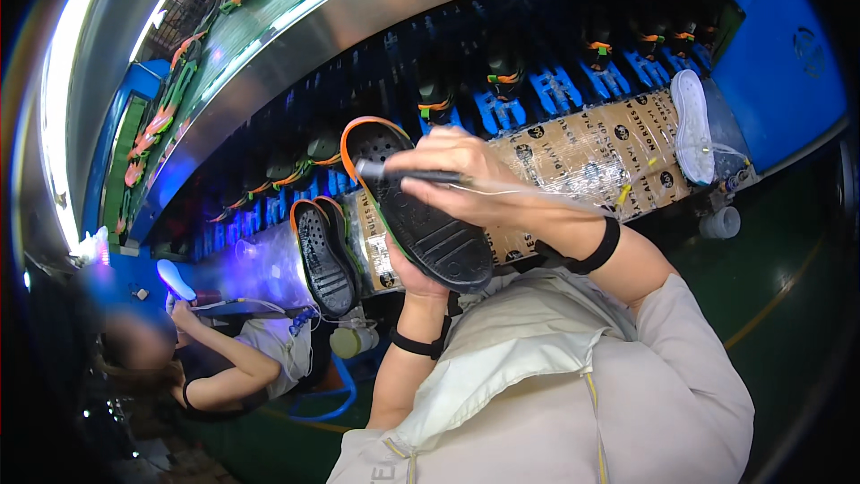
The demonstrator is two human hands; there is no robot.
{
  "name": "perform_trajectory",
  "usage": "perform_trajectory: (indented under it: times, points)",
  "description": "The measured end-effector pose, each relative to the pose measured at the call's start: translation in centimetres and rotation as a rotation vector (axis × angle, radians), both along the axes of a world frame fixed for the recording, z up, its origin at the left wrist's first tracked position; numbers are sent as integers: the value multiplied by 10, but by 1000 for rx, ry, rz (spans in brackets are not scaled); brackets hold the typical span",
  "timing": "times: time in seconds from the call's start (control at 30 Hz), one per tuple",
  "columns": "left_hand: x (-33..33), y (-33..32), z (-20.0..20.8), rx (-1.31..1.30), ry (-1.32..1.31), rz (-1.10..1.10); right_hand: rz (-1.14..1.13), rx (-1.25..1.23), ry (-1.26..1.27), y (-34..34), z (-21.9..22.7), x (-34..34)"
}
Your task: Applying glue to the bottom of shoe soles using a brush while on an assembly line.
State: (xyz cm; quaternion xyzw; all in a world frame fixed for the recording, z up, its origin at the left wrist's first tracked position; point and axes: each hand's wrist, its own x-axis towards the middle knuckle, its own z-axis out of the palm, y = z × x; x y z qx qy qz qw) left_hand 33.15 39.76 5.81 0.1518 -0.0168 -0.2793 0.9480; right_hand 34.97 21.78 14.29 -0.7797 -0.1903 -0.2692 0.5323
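Note:
My left hand (412, 271) holds a black shoe outsole (439, 237) from below, near its lower end. The outsole has an orange and green rim, round holes toward its far end and ribs toward its near end. In my right hand (461, 166) is a dark-handled brush (421, 176) with a thin clear tube trailing from it to the right. Its pale, blurred head lies over the outsole's far part; whether it touches cannot be made out. Just left stands a pair of similar black outsoles (324, 255), leaning together on the bench.
Printed brown paper under clear film covers the bench (582, 157). A white sole (692, 125) lies at its right end, above a white cup (719, 223). Behind runs a rack of blue holders (555, 90) with dark shoes. A co-worker's hand (182, 312) holds a pale sole at left.

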Motion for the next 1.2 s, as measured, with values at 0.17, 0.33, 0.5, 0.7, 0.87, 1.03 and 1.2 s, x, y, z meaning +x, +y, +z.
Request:
perform_trajectory:
  times: [0.17,0.33,0.5,0.7,0.87,1.03,1.2]
  points:
    - [2,10,-15,73,-178,16,445,-288,-64,4,5,-11]
    - [7,14,-11,8,-97,34,256,-251,-67,8,10,-15]
    - [11,15,-7,168,-210,94,467,-155,-4,6,19,-24]
    - [30,12,13,7,-102,44,531,-388,-129,7,21,-32]
    - [35,8,44,-119,-235,-56,294,-342,-45,0,26,-35]
    - [48,23,40,-148,-236,-51,671,-199,51,-3,40,-44]
    - [62,27,53,-140,-309,-62,545,-455,47,-4,45,-44]
